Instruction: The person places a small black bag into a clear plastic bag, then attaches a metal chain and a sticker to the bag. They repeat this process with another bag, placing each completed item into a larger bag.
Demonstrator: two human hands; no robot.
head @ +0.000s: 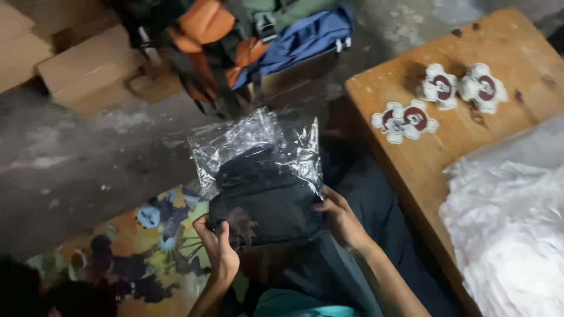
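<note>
Dark folded cloth sits half inside a clear plastic bag, and I hold both up in front of me, just left of the wooden table. My left hand is closed on the cloth's lower left corner, fingers curled tight around the edge. My right hand pinches the lower right edge of the cloth where the bag's mouth ends, thumb pressed on the front. The bag's crinkled top stands above the cloth, away from me. On the table lie three white cut-out shapes with dark red centres, and near its right edge rests a heap of clear bags. Left of the table, on the floor, cardboard boxes lie beside orange and blue bags.
</note>
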